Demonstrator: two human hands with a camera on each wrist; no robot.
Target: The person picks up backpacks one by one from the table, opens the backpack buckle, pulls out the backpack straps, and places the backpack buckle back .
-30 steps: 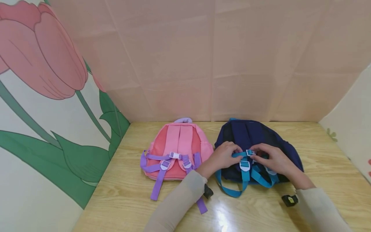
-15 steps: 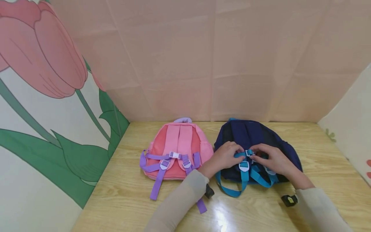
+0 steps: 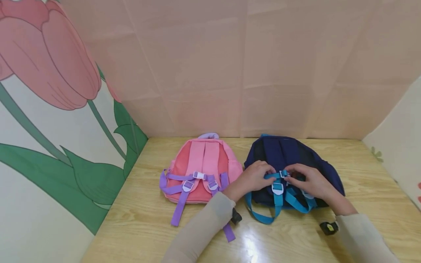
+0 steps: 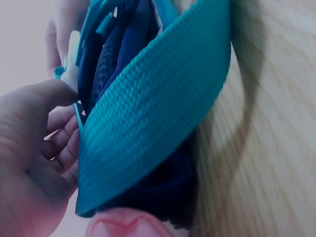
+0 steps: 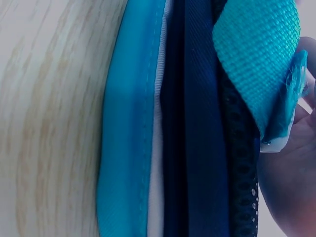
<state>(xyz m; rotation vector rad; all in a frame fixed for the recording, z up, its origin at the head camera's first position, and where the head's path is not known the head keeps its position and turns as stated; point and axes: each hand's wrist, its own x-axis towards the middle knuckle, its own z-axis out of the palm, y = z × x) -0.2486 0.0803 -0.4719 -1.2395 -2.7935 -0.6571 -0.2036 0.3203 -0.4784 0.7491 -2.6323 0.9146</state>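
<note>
A navy backpack (image 3: 309, 157) lies with its back panel and blue straps facing up. Across its middle runs a blue chest strap with a white buckle (image 3: 282, 174). My left hand (image 3: 253, 179) pinches the strap just left of this buckle, thumb below and fingers above. On the other side, my right hand (image 3: 312, 180) pinches the buckle's right end, which its fingertips partly cover. Below hangs a white strap adjuster (image 3: 277, 188) on a blue shoulder strap. In the left wrist view, a wide blue webbing loop (image 4: 153, 98) crosses in front of the bag beside the left hand (image 4: 29, 153).
A pink backpack (image 3: 180, 160) with purple straps lies to the left, its white buckle (image 3: 198, 176) fastened. My left forearm passes over its lower right corner. Both bags are on a wooden table (image 3: 131, 219), near a pink-covered wall (image 3: 204, 73) behind.
</note>
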